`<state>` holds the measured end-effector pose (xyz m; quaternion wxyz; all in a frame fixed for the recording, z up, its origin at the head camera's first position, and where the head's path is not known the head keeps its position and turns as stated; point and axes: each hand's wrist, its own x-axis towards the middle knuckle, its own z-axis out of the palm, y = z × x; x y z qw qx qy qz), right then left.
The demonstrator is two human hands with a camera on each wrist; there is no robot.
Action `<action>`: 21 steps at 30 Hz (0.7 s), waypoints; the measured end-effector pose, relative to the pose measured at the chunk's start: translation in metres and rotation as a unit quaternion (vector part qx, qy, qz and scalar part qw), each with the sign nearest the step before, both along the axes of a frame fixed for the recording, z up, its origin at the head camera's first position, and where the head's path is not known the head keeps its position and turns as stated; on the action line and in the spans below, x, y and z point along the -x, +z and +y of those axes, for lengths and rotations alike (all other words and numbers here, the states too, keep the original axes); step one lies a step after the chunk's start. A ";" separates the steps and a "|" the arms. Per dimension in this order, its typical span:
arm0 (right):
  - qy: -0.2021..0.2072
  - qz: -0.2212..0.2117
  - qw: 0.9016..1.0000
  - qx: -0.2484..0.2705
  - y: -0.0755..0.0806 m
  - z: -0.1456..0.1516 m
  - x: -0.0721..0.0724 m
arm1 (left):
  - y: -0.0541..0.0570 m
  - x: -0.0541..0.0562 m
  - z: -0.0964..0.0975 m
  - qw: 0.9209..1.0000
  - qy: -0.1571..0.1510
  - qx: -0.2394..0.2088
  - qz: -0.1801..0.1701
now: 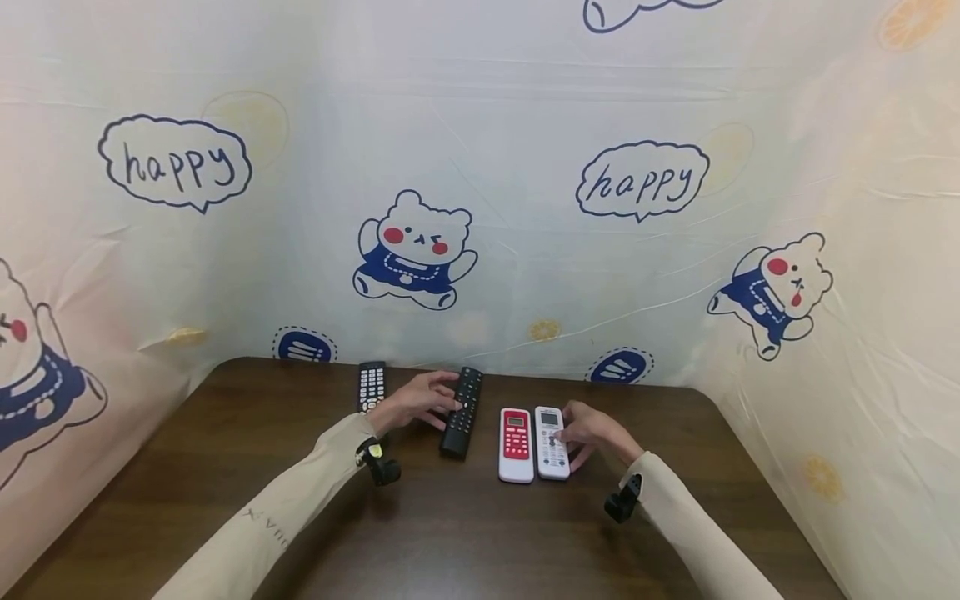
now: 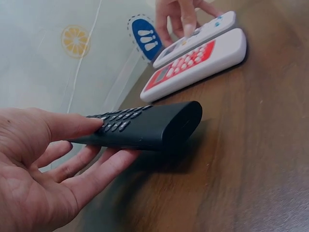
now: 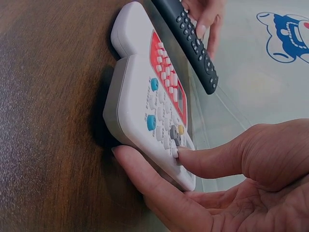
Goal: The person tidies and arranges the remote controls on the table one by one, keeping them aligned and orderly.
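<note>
My left hand (image 1: 412, 402) grips a long black remote control (image 1: 459, 435), thumb on its buttons and fingers under its edge. The left wrist view shows this remote held over the table, its shadow below. My right hand (image 1: 597, 430) pinches a white remote control (image 1: 553, 460) with a small screen and blue, yellow and grey buttons. In the right wrist view the thumb (image 3: 207, 162) presses on its button face while the other fingers lie along its side. Left of it, side by side, lies a white remote with a red panel (image 1: 516, 468), touched by neither hand.
Another black remote with white keys (image 1: 372, 382) lies near the back edge, partly hidden behind my left hand. All this is on a dark brown wooden table (image 1: 480, 533). A pale curtain (image 1: 517, 208) printed with bears encloses the table's back and sides.
</note>
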<state>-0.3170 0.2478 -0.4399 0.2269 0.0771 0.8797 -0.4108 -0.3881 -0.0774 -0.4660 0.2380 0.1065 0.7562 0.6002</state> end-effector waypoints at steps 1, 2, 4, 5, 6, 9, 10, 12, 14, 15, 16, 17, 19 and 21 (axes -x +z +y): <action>0.000 -0.002 1.000 0.001 0.000 0.000 0.000 | 0.001 -0.002 0.001 1.000 -0.001 -0.001 -0.001; -0.001 -0.003 1.000 0.004 0.000 0.001 0.000 | 0.001 -0.003 0.003 1.000 -0.002 -0.001 -0.004; 0.001 -0.005 1.000 0.006 -0.001 0.001 0.000 | 0.001 -0.005 0.005 1.000 0.000 -0.002 -0.011; 0.003 -0.005 1.000 0.005 -0.001 0.001 0.000 | 0.001 -0.006 0.006 1.000 0.001 -0.001 -0.013; 0.004 -0.005 1.000 0.006 -0.001 0.002 0.000 | 0.001 -0.007 0.007 1.000 0.002 -0.001 -0.015; 0.006 -0.004 1.000 0.005 -0.001 0.001 0.000 | 0.002 -0.011 0.009 1.000 0.001 -0.002 -0.018; 0.005 -0.003 1.000 0.005 -0.001 0.001 0.000 | 0.002 -0.012 0.009 1.000 0.001 -0.004 -0.017; 0.001 -0.002 1.000 0.005 0.000 0.000 0.000 | 0.002 -0.015 0.010 1.000 -0.003 -0.006 -0.013; -0.001 0.001 1.000 0.001 0.001 -0.001 0.000 | 0.002 -0.017 0.010 1.000 -0.005 -0.009 -0.010; -0.003 0.001 1.000 0.001 0.001 -0.001 0.000 | 0.001 -0.018 0.010 1.000 -0.004 -0.009 -0.010; -0.003 0.002 1.000 0.001 0.001 -0.001 0.000 | 0.001 -0.019 0.010 1.000 -0.004 -0.010 -0.010; -0.003 0.002 1.000 0.000 0.001 -0.001 0.000 | 0.001 -0.020 0.011 1.000 -0.003 -0.011 -0.011; -0.004 0.002 1.000 0.000 0.001 -0.001 0.000 | 0.001 -0.023 0.011 1.000 -0.001 -0.014 -0.014; -0.005 -0.001 1.000 0.002 0.000 -0.001 0.000 | 0.000 -0.026 0.012 1.000 0.002 -0.017 -0.018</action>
